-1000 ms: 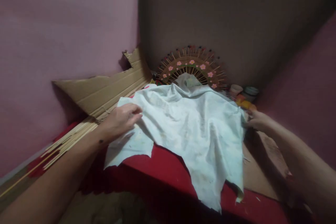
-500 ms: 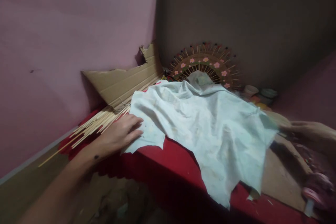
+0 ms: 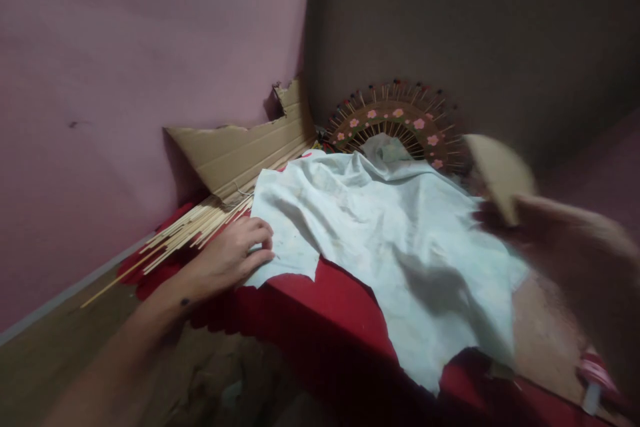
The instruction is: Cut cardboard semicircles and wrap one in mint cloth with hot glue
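A crumpled pale blue-white cloth (image 3: 360,213) with ragged edges lies over a red surface. My left hand (image 3: 245,247) rests on the cloth's left edge, its fingers loosely bent and apart, gripping nothing. Raised above the cloth's right side, my right hand (image 3: 550,233) is dark and blurred by motion. Its fingers are closed on a flat beige curved piece (image 3: 503,170), perhaps card or thin wood. Behind the cloth stands a brown arched fan-like piece with pink flowers (image 3: 397,113), sticks radiating from it with dark and red tips.
Thin bamboo sticks (image 3: 185,227) lie in a bundle at the left, by a torn cardboard sheet (image 3: 240,153) leaning at the pink wall (image 3: 125,47). A brown board (image 3: 545,340) and a red-and-white object with a pale tip (image 3: 595,377) are at the lower right. Red cloth (image 3: 330,313) covers the front.
My right hand has come up and inward from the far right, now with the beige curved piece in it. My left hand stays on the cloth. The view has shifted slightly.
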Demonstrator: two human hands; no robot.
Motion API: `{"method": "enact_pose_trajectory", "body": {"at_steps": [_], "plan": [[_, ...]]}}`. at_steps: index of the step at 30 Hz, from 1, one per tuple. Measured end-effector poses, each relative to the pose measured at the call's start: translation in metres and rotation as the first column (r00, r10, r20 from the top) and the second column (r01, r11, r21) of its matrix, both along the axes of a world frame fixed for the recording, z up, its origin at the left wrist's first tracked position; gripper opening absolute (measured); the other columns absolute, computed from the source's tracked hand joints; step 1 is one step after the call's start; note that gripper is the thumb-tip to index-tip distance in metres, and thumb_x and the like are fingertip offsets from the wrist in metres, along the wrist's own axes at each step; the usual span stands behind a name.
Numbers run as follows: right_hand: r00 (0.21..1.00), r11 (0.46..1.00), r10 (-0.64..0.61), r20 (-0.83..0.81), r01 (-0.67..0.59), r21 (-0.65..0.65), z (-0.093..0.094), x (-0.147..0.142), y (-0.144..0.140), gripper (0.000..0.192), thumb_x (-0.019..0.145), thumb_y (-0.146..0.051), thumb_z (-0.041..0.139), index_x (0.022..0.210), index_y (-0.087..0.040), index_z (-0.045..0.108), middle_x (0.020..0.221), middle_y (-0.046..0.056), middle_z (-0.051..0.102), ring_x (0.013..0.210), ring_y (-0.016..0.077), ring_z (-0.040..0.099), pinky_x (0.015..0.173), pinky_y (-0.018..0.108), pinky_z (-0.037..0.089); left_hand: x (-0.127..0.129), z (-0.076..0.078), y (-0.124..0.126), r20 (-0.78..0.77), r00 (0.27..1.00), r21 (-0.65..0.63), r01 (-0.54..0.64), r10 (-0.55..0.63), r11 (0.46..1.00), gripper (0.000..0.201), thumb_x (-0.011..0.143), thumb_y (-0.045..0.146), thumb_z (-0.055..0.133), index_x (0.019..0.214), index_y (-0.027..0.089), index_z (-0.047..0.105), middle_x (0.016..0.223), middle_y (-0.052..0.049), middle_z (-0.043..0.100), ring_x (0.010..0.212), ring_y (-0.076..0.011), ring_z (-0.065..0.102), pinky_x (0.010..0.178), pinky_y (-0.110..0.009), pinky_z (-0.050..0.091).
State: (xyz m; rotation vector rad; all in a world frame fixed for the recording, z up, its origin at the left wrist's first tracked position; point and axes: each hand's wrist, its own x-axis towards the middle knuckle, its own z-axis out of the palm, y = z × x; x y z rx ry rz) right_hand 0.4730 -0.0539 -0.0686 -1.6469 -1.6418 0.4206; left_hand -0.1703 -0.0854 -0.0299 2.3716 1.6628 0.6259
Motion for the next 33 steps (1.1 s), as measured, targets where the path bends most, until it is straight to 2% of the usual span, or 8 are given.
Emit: {"method": "enact_pose_trajectory", "body": {"at_steps": [4,7,10,12,17,25,29,33], "plan": [[0.509,0.73,0.237,-0.828,-0.655,-0.194,0.067,-0.298,0.056,0.035,0.086,-0.034,0.047,0.102,-0.01,0.067,0.105,0.018,0.071,0.096,0.0291,0.069,0.092,0.05,0.05,0.015,-0.004,0.011,0.017,0.998,0.021,-0.057,0.056,0.998,0.033,0.092,0.038,0.04,0.103,0.016,0.063,0.114,-0.012,0.065,0.109,-0.0251,0.058,0.097,-0.041,0.044],[0.302,0.645,0.065,-0.951,-0.74,-0.19,0.076,-0.411,0.063,0.021,0.079,-0.023,0.051,0.088,-0.01,0.065,0.082,0.014,0.072,0.083,0.0243,0.07,0.087,0.042,0.054,0.024,0.0,0.0,-0.016,0.997,-0.051,0.073,-0.074,0.996,0.048,0.089,0.043,0.049,0.127,0.014,0.056,0.143,-0.017,0.048,0.135,-0.03,0.04,0.11,-0.046,0.034],[0.272,0.732,-0.023,-0.962,-0.651,-0.201,0.053,-0.426,0.065,0.015,0.074,-0.013,0.051,0.086,-0.016,0.06,0.071,0.006,0.067,0.075,0.0227,0.068,0.077,0.041,0.059,0.016,0.022,-0.029,0.147,0.941,-0.262,0.334,-0.305,0.905,0.04,0.092,0.04,0.05,0.129,0.028,0.058,0.139,-0.007,0.056,0.129,-0.0263,0.049,0.106,-0.039,0.042],[0.252,0.75,-0.022,-0.967,-0.635,-0.183,0.037,-0.419,0.069,0.017,0.073,-0.011,0.051,0.086,-0.017,0.058,0.071,0.005,0.066,0.074,0.0223,0.067,0.076,0.041,0.06,0.004,0.036,-0.041,0.371,0.792,-0.459,0.61,-0.485,0.646,0.032,0.093,0.038,0.051,0.122,0.038,0.064,0.121,0.002,0.068,0.115,-0.0206,0.061,0.099,-0.03,0.048],[0.213,0.776,0.019,-0.977,-0.619,-0.119,0.027,-0.414,0.07,0.011,0.074,-0.013,0.055,0.084,-0.017,0.056,0.08,0.006,0.066,0.073,0.0187,0.066,0.081,0.037,0.058,-0.005,0.021,-0.021,0.12,0.993,-0.157,0.008,0.011,0.988,0.057,0.091,0.05,0.046,0.141,0.022,0.048,0.149,-0.008,0.042,0.139,-0.0292,0.036,0.115,-0.046,0.028],[0.299,0.824,0.129,-0.945,-0.562,-0.066,0.026,-0.415,0.058,0.009,0.07,-0.02,0.06,0.069,-0.02,0.051,0.063,-0.003,0.055,0.06,0.0119,0.053,0.059,0.025,0.048,0.006,0.03,-0.066,0.26,0.916,-0.251,0.369,-0.305,0.895,0.031,0.091,0.046,0.048,0.116,0.042,0.066,0.103,0.004,0.075,0.091,-0.02,0.071,0.081,-0.029,0.058],[0.397,0.847,0.211,-0.893,-0.53,-0.035,0.021,-0.415,0.054,0.015,0.071,-0.026,0.065,0.067,-0.02,0.052,0.061,-0.006,0.051,0.061,0.0102,0.047,0.056,0.022,0.038,0.013,0.021,-0.05,-0.002,1.0,-0.11,-0.006,0.006,0.994,0.061,0.088,0.053,0.052,0.141,0.023,0.047,0.146,-0.01,0.046,0.132,-0.0317,0.046,0.109,-0.048,0.039],[0.455,0.857,0.245,-0.856,-0.514,-0.028,0.018,-0.412,0.056,0.017,0.069,-0.03,0.066,0.066,-0.021,0.052,0.062,-0.006,0.051,0.062,0.0113,0.045,0.057,0.024,0.035,0.019,0.021,-0.062,0.022,0.951,-0.304,0.299,-0.307,0.905,0.064,0.086,0.054,0.057,0.142,0.026,0.045,0.15,-0.007,0.041,0.135,-0.0288,0.041,0.109,-0.04,0.04]]}}
